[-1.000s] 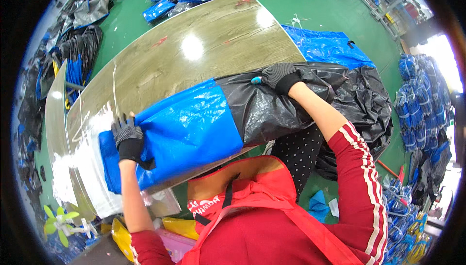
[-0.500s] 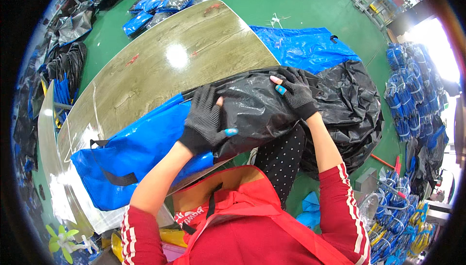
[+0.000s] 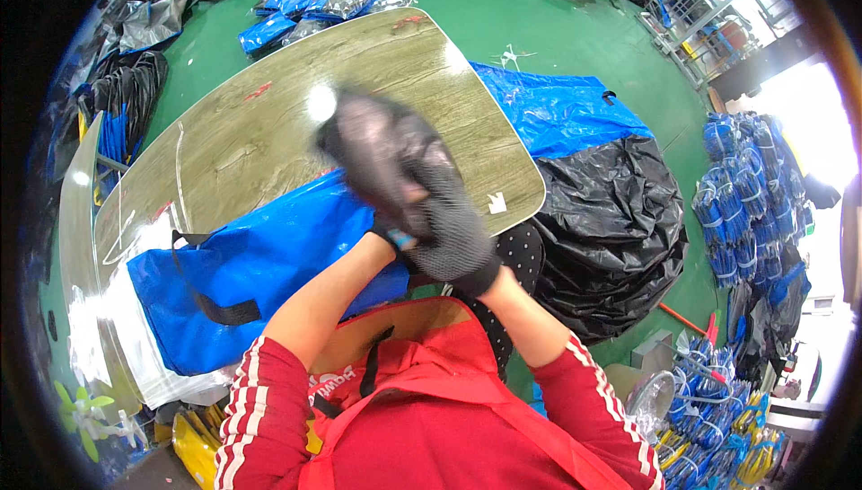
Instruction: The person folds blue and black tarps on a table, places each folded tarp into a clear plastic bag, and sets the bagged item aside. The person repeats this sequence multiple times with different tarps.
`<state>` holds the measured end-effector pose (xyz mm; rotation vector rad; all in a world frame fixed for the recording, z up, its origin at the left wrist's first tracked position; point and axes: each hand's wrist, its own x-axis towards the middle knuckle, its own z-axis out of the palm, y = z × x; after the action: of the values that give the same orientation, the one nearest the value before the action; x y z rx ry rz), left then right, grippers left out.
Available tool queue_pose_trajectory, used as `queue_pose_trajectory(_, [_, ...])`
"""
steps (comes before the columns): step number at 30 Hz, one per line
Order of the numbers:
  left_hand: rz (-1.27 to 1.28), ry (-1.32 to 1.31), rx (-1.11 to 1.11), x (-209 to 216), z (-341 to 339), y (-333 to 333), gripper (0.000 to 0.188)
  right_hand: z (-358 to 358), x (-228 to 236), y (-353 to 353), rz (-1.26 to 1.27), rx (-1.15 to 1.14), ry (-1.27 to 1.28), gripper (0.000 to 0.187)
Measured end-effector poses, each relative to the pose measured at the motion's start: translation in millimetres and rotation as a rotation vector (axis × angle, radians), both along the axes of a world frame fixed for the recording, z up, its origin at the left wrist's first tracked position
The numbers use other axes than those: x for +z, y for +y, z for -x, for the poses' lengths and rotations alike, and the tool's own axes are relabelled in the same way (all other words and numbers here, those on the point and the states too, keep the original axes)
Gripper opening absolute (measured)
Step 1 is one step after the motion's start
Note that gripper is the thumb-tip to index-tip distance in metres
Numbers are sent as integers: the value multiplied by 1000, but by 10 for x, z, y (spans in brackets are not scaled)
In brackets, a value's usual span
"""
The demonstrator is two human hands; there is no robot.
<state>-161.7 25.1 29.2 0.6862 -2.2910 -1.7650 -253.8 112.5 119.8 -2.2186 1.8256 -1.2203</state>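
A blue and black plastic bag (image 3: 269, 265) lies along the near edge of a wood-patterned tabletop. Its black part is folded up into a bundle (image 3: 373, 144), raised above the board and smeared by motion. My right hand (image 3: 449, 229), in a grey dotted glove, grips the bundle's near side. Crossed close beside it, my left hand (image 3: 395, 234) is at the bundle's lower end; a blue thumb tip shows, while the other fingers are hidden. A dark strap (image 3: 224, 310) hangs from the bag's blue part.
The wood-patterned board (image 3: 251, 122) has red marks and a white scrap. Right of it, another blue and black bag (image 3: 611, 229) lies on the green floor. Folded packs (image 3: 332, 5) lie beyond. Tied blue bundles (image 3: 745, 194) stand at far right; a clear sheet (image 3: 81, 238) is at left.
The black part has been folded over to the left and lifted off the right bag. My right hand has swung left, close to my left hand. The board's right corner now shows.
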Motion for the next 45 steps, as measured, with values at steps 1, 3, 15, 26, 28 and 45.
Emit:
queue_pose_trajectory(1, [169, -31, -65, 57, -102, 51, 54, -135, 49, -87, 2, 6, 25, 53])
queue_pose_trajectory(3, [494, -59, -185, 258, -409, 181, 49, -306, 57, -184, -127, 43, 137, 51])
queue_pose_trajectory(15, [1218, -164, 661, 886, -1635, 340, 72, -866, -630, 20, -55, 198, 243, 48])
queue_pose_trajectory(26, [1085, -95, 78, 206, -1556, -339, 61, 598, -299, -46, -34, -40, -1567, 36])
queue_pose_trajectory(28, [1151, -7, 122, 249, -1182, -368, 66, 614, -257, 12, -47, -27, -1502, 42])
queue_pose_trajectory(45, [673, -214, 285, 547, -1993, -1193, 49, -747, -188, -169, -247, 199, 90, 74])
